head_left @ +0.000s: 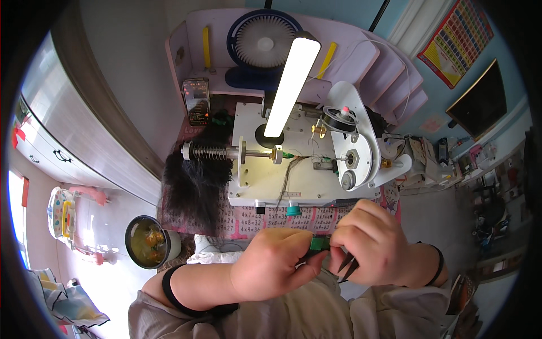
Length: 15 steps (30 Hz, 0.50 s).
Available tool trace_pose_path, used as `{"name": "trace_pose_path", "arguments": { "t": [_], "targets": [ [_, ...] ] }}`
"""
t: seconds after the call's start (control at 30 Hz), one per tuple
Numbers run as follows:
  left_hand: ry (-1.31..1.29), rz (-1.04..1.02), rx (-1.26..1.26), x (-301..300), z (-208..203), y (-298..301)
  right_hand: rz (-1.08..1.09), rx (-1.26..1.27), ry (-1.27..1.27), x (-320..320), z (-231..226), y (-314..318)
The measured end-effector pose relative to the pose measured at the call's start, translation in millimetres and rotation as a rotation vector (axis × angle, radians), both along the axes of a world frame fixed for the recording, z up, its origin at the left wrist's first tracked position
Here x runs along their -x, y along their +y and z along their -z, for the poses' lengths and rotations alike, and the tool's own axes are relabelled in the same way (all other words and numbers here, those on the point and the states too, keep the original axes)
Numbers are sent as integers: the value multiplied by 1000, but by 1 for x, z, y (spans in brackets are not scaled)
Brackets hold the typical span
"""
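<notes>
Close in front of my body, my left hand [268, 263] is closed on a small green piece [319, 243] that sticks out past the thumb and fingers. My right hand [375, 246] is curled beside it, gripping dark tweezers [350, 268] whose tips point down toward my lap. The two hands nearly meet at the green piece. Beyond them stands a white bench machine [254, 183] with a spring-loaded shaft [209, 151] on the left and a round white head [358, 161] on the right. Between these, a green-tipped part [288, 155] has dark strands hanging from it.
A bundle of long black hair [197, 181] lies left of the machine. A lit lamp bar [291, 87] rises over it, before a blue fan [265, 40]. A phone [196, 101] leans at the back left. A bucket [174, 248] stands on the floor at left.
</notes>
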<state>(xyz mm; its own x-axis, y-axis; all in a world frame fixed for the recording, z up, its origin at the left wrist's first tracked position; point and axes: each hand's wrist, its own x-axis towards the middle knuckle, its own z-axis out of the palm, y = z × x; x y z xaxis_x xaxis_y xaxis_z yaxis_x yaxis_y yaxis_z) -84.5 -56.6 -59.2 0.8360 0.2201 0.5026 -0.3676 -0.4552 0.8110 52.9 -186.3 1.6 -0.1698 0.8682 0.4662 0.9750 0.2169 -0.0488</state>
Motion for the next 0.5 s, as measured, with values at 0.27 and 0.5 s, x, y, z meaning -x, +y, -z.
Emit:
{"name": "trace_pose_path", "arguments": {
  "t": [0.27, 0.5],
  "targets": [
    [183, 282, 317, 1, -5, 6, -49, 637, 949, -28, -11, 4],
    [285, 296, 450, 1, 2, 9, -80, 393, 701, -23, -15, 3]
  ]
}}
